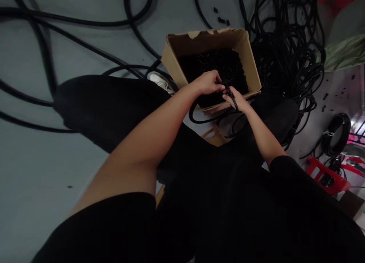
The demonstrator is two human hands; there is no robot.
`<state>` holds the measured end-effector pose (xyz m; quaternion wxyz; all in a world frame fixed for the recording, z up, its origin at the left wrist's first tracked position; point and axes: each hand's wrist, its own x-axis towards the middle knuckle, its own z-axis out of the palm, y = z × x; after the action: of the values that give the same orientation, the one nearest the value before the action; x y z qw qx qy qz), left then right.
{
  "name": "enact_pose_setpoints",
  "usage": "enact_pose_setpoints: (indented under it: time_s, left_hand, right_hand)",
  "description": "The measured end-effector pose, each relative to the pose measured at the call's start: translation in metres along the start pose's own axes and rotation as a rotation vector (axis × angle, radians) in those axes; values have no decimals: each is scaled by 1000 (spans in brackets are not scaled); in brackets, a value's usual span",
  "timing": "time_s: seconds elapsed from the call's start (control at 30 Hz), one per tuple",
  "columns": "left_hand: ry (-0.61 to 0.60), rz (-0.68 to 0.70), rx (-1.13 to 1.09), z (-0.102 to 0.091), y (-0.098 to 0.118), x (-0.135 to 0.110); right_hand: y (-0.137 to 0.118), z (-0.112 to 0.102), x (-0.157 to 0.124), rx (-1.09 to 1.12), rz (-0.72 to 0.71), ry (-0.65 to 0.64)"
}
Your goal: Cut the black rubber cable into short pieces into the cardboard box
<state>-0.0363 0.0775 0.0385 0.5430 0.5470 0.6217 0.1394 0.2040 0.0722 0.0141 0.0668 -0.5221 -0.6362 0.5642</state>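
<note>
You are gripping a thin black cable with both hands, your left hand and your right hand coming together just above the near edge of a cardboard box. The cable is looking matte and flexible, and a loop of it is drooping below your hands, past the box's near corner. Inside the box, a heap of small black pieces is lying just beneath your fingers. A tangled pile of black cable is sitting beside the box on the right, while longer black cables are trailing across the grey floor on the left
</note>
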Motion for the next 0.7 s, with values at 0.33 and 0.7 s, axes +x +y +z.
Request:
enact_pose_setpoints:
  time_s: [0.33, 0.7]
  left_hand:
    - [96, 138, -2, 18, -22, 19]
    - [180, 165, -131, 17, -15, 27]
  right_hand:
    - [2, 3, 1, 145, 102, -42]
    - [-30, 10, -15, 197, 186, 201]
